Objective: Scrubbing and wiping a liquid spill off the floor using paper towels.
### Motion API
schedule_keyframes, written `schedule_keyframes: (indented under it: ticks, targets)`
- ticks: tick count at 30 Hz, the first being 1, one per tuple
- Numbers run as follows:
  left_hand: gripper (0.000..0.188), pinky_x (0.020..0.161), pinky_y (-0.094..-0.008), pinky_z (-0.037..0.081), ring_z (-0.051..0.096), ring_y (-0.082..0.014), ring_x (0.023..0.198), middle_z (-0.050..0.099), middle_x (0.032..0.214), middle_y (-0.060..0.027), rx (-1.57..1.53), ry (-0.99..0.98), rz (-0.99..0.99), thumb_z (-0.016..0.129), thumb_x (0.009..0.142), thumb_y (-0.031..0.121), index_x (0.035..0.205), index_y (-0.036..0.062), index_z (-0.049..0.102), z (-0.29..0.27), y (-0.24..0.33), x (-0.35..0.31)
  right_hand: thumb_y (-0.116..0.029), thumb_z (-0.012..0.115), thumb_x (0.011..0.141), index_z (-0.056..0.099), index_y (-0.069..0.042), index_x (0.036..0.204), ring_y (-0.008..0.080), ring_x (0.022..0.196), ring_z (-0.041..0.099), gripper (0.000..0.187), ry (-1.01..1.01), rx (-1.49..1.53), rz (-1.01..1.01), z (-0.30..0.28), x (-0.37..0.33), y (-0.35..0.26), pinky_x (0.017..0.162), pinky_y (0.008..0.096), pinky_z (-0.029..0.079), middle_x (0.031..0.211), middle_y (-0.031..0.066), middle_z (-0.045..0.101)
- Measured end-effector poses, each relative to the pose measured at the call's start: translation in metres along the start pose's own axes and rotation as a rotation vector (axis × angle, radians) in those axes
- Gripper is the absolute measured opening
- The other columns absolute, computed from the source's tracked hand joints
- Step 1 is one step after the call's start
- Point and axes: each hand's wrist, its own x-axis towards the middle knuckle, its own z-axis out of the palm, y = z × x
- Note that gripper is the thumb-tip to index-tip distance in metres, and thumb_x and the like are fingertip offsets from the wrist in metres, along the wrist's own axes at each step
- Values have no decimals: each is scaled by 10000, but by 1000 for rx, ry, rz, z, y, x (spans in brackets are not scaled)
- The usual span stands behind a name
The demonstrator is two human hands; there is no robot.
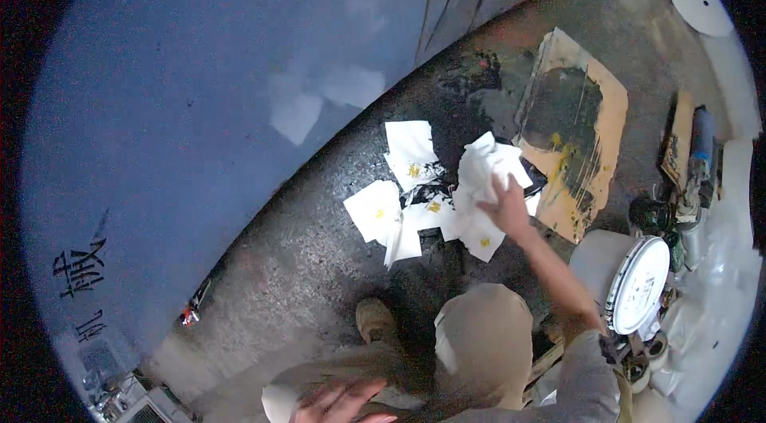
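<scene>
My right hand [506,207] reaches down to the dark floor, its fingers closed on a crumpled white paper sheet [488,158]. Beneath that sheet lies more white paper [482,238] with a yellow mark. To its left, other white sheets, one at the back [409,144] and one at the left [372,211], are spread over a black smeared patch, also marked yellow. My left hand [341,402] is low in the view by my bent knee, fingers stretched and holding nothing.
A cardboard piece [602,136] smeared black and yellow lies right of the papers. Nearer stands a white lidded bucket [638,283], with bottles and tools [694,168] beyond. A blue-grey wall [207,88] runs along the left. My shoe [375,319] is on the floor.
</scene>
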Motion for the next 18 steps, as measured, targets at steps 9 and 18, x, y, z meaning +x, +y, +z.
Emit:
schedule_keyframes:
  ticks: [9, 18]
  targets:
    - [427, 819, -413, 526, 660, -352, 965, 682, 1101, -143, 2, -73, 59, 759, 847, 231, 1219, 61, 635, 20, 4, 10, -356, 898, 607, 380, -171, 1485, 463, 1223, 450, 1036, -191, -121, 48, -30, 1, 3, 999, 509, 444, 1418, 290, 373]
    - [454, 845, -409, 532, 653, -362, 1006, 672, 1142, -148, 4, -140, 88, 755, 851, 214, 1254, 60, 614, 29, 27, 10, -49, 705, 723, 526, -152, 1364, 430, 1130, 564, 674, -193, 51, -88, -15, -41, 19, 970, 454, 490, 1337, 263, 514]
